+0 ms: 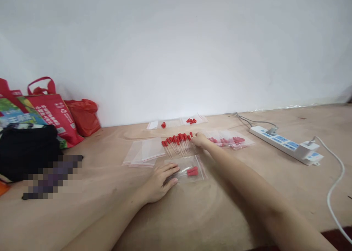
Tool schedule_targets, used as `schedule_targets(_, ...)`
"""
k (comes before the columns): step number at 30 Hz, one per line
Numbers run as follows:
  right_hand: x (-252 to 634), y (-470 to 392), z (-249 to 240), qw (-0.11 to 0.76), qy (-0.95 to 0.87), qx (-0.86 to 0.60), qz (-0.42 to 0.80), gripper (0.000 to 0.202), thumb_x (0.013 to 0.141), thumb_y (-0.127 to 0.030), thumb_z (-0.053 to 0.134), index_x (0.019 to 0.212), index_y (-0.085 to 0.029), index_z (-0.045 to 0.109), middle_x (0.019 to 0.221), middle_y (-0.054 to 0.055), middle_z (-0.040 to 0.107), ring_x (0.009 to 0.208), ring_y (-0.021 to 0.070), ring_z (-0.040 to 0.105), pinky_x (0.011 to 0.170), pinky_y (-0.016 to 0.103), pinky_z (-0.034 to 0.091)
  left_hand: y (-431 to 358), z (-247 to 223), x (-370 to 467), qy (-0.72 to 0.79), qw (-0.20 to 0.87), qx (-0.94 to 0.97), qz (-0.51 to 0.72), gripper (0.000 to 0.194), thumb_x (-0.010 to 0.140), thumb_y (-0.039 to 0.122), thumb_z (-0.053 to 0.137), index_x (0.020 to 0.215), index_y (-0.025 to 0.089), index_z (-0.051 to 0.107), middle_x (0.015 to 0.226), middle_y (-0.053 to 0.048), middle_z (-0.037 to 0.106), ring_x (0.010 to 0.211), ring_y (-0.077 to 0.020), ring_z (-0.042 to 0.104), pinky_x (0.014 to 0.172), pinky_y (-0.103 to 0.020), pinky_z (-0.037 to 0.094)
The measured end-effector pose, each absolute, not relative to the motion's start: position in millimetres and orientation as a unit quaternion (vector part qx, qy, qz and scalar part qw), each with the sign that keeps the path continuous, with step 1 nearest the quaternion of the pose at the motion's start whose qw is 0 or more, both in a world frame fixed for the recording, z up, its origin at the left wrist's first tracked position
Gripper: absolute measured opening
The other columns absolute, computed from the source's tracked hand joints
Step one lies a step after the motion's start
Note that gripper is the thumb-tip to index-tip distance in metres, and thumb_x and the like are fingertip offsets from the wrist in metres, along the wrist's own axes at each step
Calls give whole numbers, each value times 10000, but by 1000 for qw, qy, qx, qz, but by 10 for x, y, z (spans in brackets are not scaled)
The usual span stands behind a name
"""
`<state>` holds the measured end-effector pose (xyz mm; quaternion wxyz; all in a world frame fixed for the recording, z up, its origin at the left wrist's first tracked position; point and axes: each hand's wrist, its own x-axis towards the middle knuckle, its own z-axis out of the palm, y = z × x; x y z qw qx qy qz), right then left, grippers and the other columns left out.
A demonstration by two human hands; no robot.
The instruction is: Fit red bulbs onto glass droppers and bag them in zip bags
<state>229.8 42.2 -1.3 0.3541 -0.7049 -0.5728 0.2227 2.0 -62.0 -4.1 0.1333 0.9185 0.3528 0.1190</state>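
Note:
My left hand [161, 181] lies on the left end of a clear zip bag [202, 166], fingers extended and slightly apart. Inside that bag are droppers [192, 171] with red bulbs and clear stems. Just beyond it, several more red-bulbed droppers [176, 141] lie side by side in a row, stems toward me. At the right end of this row, my right hand [201, 140] pinches a dropper [191, 135] near its red bulb; the fingertips are partly hidden. Flat zip bags [144, 152] lie left of the row.
Filled bags with red bulbs [227, 141] lie right of my right hand. Toward the wall are bags with loose red bulbs [191, 121]. A white power strip [284, 142] with cables stands at right. Red shopping bags [55, 115] and a black bag [27, 152] occupy the left.

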Motion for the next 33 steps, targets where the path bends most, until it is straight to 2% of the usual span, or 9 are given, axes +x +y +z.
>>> schedule_targets(2, 2381, 290, -13, 362, -562, -706, 234, 461, 674, -217, 566, 1098, -67, 463, 708, 87, 612, 631, 177, 583, 523, 236, 418, -613, -50, 14, 350, 131, 920, 120, 370, 851, 316, 404, 1194, 199, 478, 1281, -69, 447, 1197, -216, 364, 983, -424, 309)
schedule_targets(5, 2505, 17, -68, 397, -566, -674, 260, 658, 716, -198, 495, 1284, -72, 187, 619, -9, 558, 521, 125, 547, 484, 214, 415, -609, -54, 11, 349, 127, 921, 120, 369, 851, 312, 403, 1198, 207, 472, 1285, -66, 442, 1198, -214, 364, 982, -418, 312)
schedule_targets(7, 2564, -177, -133, 461, -569, -615, 292, 743, 693, -150, 479, 1309, -106, 66, 552, -74, 480, 445, 106, 509, 445, 202, 402, -610, -49, 14, 353, 125, 920, 116, 367, 849, 311, 406, 1198, 216, 472, 1284, -61, 444, 1194, -214, 370, 981, -417, 314)
schedule_targets(9, 2590, -336, -200, 517, -552, -571, 321, 755, 686, -157, 470, 1301, -141, 31, 543, -97, 438, 416, 100, 495, 418, 201, 399, -612, -38, 21, 357, 122, 919, 114, 365, 847, 309, 409, 1195, 222, 476, 1282, -59, 448, 1190, -215, 376, 981, -415, 314)
schedule_targets(17, 2453, -473, -299, 597, -481, -529, 363, 588, 689, -273, 504, 1157, -195, 156, 562, -101, 429, 432, 116, 524, 427, 236, 442, -628, -8, 40, 358, 124, 918, 119, 356, 846, 309, 413, 1185, 226, 488, 1275, -55, 458, 1181, -217, 387, 977, -416, 319)
schedule_targets(22, 2346, -501, -337, 632, -416, -502, 419, 345, 761, -343, 428, 1016, -229, 226, 593, -57, 500, 498, 138, 566, 523, 297, 491, -637, -15, 37, 361, 134, 913, 136, 408, 838, 310, 427, 1235, 214, 422, 1274, -55, 459, 1182, -219, 383, 984, -417, 311)
schedule_targets(24, 2314, -528, -359, 626, -424, -495, 429, 296, 750, -389, 443, 940, -230, 280, 611, -47, 520, 527, 134, 573, 544, 295, 488, -637, -18, 36, 362, 136, 911, 141, 429, 835, 311, 432, 1249, 207, 401, 1278, -58, 454, 1182, -224, 382, 986, -417, 309)
schedule_targets(28, 2312, -564, -379, 590, -488, -490, 416, 327, 624, -417, 602, 779, -197, 417, 641, -17, 557, 553, 116, 553, 542, 254, 457, -639, -20, 37, 359, 142, 912, 142, 438, 833, 302, 434, 1259, 213, 383, 1291, -51, 439, 1188, -227, 376, 991, -414, 305)
schedule_targets(33, 2380, -550, -355, 519, -540, -498, 437, 331, 566, -431, 663, 685, -162, 509, 605, -10, 581, 534, 113, 541, 528, 245, 437, -641, -19, 35, 366, 141, 910, 133, 448, 836, 296, 428, 1270, 201, 364, 1303, -58, 424, 1194, -227, 366, 990, -412, 305)
